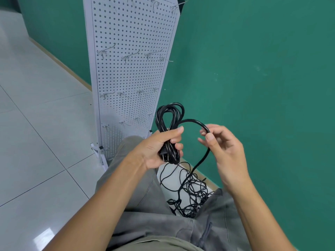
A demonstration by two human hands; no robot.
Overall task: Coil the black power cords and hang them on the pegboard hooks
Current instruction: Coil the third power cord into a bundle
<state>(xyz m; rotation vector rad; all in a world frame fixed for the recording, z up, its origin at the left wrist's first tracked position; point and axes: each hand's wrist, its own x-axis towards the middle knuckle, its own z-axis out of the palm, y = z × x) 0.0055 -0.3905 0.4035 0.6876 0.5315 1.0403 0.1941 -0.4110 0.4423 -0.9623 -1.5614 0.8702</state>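
A green wall [253,69] fills the right side of the head view, and a pale tiled floor [36,124] stretches away on the left, with a thin tan skirting strip where the two meet. A white pegboard [134,69] stands upright on small feet against the wall, its face dotted with holes. Metal hooks [128,56] stick out of it in several rows; all those in sight are bare.

The person is seated or crouched close in front of the board, grey trousers [145,196] covering both knees at the bottom of the view.

The left hand [159,149] grips a coiled bundle of black power cord [169,124]. Its fingers [176,141] and thumb are curled round the lower part of the bundle, and the loops rise above the fist in front of the board's lower edge. A plug [164,156] shows at the bottom of the bundle, against the palm.

From the bundle one strand arches to the right into the right hand [223,147]. There the thumb and first finger pinch the cord, with the other fingers loosely bent and spread behind it. Below this hand the strand drops down to a loose tangle of cords [190,196] lying on the floor between the knees, near the foot of the wall.
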